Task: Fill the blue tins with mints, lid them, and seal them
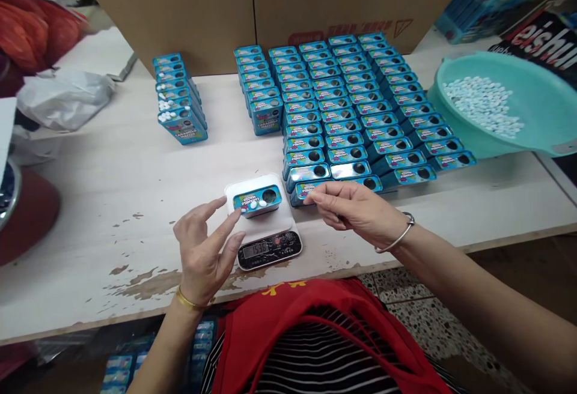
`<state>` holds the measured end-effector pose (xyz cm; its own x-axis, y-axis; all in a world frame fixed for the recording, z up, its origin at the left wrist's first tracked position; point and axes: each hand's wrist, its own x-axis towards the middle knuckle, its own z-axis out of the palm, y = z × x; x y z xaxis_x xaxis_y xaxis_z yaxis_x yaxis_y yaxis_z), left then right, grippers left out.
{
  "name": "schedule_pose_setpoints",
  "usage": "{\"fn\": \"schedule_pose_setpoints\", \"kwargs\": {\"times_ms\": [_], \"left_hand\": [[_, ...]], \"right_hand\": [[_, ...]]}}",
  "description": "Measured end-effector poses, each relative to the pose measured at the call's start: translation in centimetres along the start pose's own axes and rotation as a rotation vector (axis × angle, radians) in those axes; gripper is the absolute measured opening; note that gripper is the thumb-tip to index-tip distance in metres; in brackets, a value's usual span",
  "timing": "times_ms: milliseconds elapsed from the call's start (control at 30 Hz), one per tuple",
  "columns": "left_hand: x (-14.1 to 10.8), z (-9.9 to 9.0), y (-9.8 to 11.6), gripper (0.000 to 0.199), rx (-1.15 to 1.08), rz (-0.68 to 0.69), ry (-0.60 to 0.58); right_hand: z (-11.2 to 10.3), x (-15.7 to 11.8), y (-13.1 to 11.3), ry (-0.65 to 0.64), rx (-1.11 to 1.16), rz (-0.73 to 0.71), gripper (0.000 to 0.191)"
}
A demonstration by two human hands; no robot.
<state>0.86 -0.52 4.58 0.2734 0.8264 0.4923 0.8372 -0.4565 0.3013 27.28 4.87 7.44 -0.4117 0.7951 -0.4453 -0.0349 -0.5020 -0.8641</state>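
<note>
On the white digital scale [286, 221] lies a blue tin [243, 202] with a round dark opening and a few white candies on its top. The scale's display shows digits like 1536. My left hand [205, 250] is beside the scale with its fingers apart, the fingertips close to the tin's left end, holding nothing. To the right of the scale, my right hand [351, 208] is closed in a pinch over the nearest tins of the big group [347, 154]. Whatever is between its fingertips is too small to make out.
Some tins topped with white candies [184, 130] stand at the back left. A turquoise basin [536, 93] of white candies is on the right. A cardboard box [180, 15] rises behind, and a white plastic bag [67, 96] lies left.
</note>
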Motion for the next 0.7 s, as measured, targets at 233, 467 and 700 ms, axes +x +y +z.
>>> {"fn": "schedule_pose_setpoints", "kwargs": {"times_ms": [233, 467, 700], "left_hand": [[1.7, 1.6, 1.3, 0.042, -0.026, 0.068, -0.070], [1.3, 1.0, 0.6, 0.039, -0.073, -0.030, 0.083], [-0.6, 0.1, -1.2, 0.041, -0.052, -0.149, 0.100]], "right_hand": [[2.2, 2.1, -0.9, -0.015, -0.280, -0.209, 0.036], [4.1, 4.5, -1.5, 0.069, -0.624, -0.381, 0.031], [1.7, 1.2, -1.3, 0.105, -0.490, -0.413, 0.030]]}}
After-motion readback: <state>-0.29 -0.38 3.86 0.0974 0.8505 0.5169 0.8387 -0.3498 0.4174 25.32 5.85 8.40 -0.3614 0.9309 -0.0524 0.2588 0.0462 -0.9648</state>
